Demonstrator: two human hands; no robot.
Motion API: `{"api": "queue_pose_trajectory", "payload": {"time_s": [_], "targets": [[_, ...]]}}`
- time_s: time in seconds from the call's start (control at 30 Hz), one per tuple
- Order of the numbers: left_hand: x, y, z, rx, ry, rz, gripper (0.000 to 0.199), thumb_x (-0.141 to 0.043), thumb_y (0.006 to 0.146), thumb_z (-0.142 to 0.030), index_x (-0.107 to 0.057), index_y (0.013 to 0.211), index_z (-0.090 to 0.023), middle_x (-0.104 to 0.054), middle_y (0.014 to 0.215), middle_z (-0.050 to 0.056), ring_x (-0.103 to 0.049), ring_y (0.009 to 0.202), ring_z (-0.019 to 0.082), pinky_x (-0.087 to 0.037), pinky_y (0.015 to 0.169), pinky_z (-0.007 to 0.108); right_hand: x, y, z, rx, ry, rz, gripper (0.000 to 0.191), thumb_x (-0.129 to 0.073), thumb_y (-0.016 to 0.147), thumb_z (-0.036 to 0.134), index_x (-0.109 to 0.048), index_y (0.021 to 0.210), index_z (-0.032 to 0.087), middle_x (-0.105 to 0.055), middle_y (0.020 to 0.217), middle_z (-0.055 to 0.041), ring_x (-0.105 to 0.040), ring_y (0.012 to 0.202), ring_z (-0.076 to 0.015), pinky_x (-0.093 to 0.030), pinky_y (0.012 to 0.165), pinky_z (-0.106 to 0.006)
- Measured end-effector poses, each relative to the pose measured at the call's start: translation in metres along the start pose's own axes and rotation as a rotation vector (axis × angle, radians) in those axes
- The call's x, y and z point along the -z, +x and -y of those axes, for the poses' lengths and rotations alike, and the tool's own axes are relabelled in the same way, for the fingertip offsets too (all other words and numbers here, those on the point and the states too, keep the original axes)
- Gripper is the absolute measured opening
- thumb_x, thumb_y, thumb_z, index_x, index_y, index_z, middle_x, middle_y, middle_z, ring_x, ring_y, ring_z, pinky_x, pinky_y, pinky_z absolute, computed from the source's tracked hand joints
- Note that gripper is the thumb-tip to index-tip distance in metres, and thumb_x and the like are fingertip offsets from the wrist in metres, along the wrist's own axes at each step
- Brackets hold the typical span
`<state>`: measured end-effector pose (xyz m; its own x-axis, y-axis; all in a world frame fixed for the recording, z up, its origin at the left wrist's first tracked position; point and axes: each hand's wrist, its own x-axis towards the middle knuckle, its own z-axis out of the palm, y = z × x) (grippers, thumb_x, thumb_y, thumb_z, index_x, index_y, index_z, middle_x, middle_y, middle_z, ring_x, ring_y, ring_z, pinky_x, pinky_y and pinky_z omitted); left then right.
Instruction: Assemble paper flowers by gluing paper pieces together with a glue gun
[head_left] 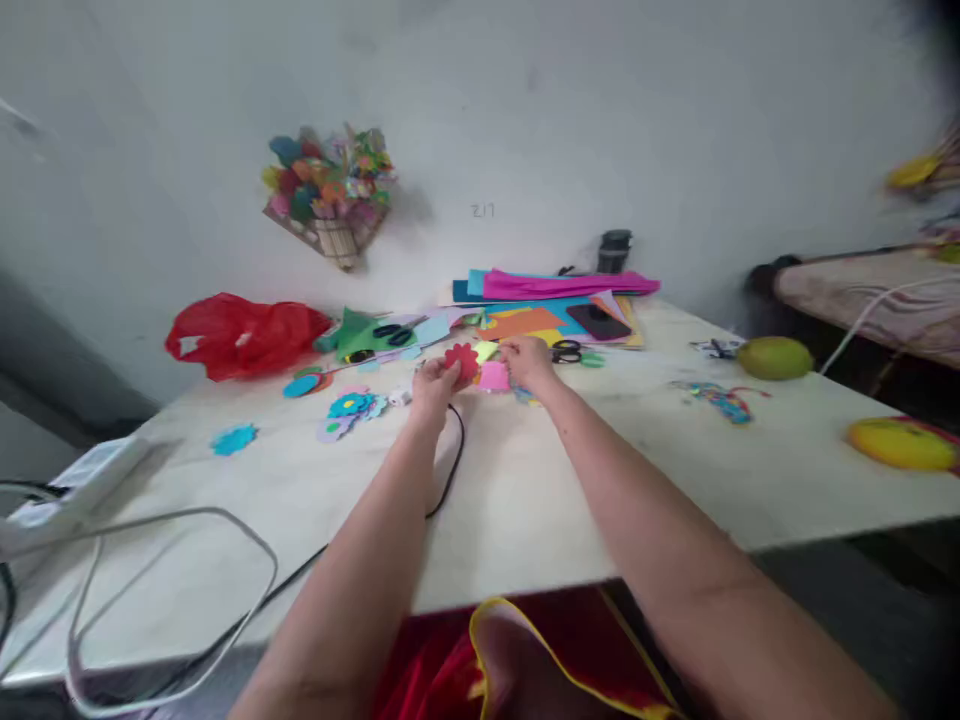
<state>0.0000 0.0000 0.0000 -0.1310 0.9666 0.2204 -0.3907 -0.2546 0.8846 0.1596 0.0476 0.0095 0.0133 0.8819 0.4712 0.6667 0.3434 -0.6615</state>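
My left hand (436,384) is closed on a red scalloped paper flower (462,362) above the middle of the table. Close to its right, my right hand (526,362) has its fingers pinched together over small colourful pieces; what they hold, if anything, is too small to make out. Between the hands lie a yellow-green piece (486,351) and a pink piece (493,377). Left of my left hand are blue and lilac cut-out flowers (351,404). Black-handled scissors (566,351) lie just beyond my right hand.
A red plastic bag (244,335) lies at the left back. Coloured sheets (525,322) with a dark phone (598,321) are at the back. A black cable (454,465) and a white cable (180,512) cross the table. Mango-like fruit (774,357) sits at right.
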Motion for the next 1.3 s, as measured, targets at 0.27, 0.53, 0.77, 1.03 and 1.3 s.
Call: {"api": "queue_pose_trajectory", "payload": {"time_s": [0.27, 0.53, 0.77, 1.03, 1.3], "targets": [[0.004, 0.002, 0.001, -0.006, 0.057, 0.014, 0.038, -0.083, 0.052, -0.036, -0.064, 0.075, -0.012, -0.069, 0.072, 0.005, -0.067, 0.068, 0.017, -0.056, 0.073, 0.034, -0.003, -0.003, 0.006, -0.066, 0.059, 0.09, 0.023, -0.051, 0.084, 0.018, -0.072, 0.076, 0.015, -0.068, 0.064, -0.0033, -0.061, 0.056, -0.0126, -0.046, 0.06, -0.022], [0.004, 0.0, -0.001, -0.003, 0.081, 0.022, 0.035, -0.081, 0.057, -0.036, -0.065, 0.076, -0.011, -0.069, 0.072, 0.006, -0.068, 0.071, 0.019, -0.056, 0.074, 0.034, 0.011, -0.008, 0.016, -0.051, -0.115, 0.047, 0.012, -0.07, 0.072, 0.029, -0.072, 0.075, 0.017, -0.072, 0.078, -0.0038, -0.064, 0.075, -0.0165, -0.043, 0.065, -0.023], [0.004, 0.0, -0.001, 0.011, 0.079, 0.012, 0.036, -0.082, 0.056, -0.037, -0.064, 0.074, -0.011, -0.069, 0.068, 0.005, -0.068, 0.067, 0.018, -0.057, 0.071, 0.033, 0.012, -0.008, 0.018, -0.035, -0.172, 0.076, 0.033, -0.047, 0.09, 0.03, -0.072, 0.074, 0.015, -0.07, 0.07, -0.0059, -0.063, 0.069, -0.0156, -0.04, 0.063, -0.023], [0.003, -0.001, -0.002, 0.011, 0.074, -0.001, 0.037, -0.082, 0.055, -0.036, -0.064, 0.074, -0.01, -0.069, 0.067, 0.005, -0.067, 0.064, 0.017, -0.057, 0.07, 0.032, 0.01, -0.008, 0.017, -0.024, -0.151, 0.093, 0.015, -0.063, 0.079, 0.029, -0.072, 0.077, 0.016, -0.072, 0.077, -0.0045, -0.062, 0.074, -0.0156, -0.04, 0.065, -0.022], [0.003, -0.001, -0.002, 0.006, 0.08, 0.011, 0.036, -0.081, 0.056, -0.037, -0.065, 0.075, -0.011, -0.069, 0.07, 0.006, -0.068, 0.07, 0.019, -0.057, 0.073, 0.034, 0.013, -0.009, 0.019, -0.063, -0.211, 0.046, 0.036, -0.047, 0.09, 0.038, -0.073, 0.077, 0.017, -0.071, 0.072, -0.0068, -0.062, 0.074, -0.017, -0.039, 0.062, -0.024]]}}
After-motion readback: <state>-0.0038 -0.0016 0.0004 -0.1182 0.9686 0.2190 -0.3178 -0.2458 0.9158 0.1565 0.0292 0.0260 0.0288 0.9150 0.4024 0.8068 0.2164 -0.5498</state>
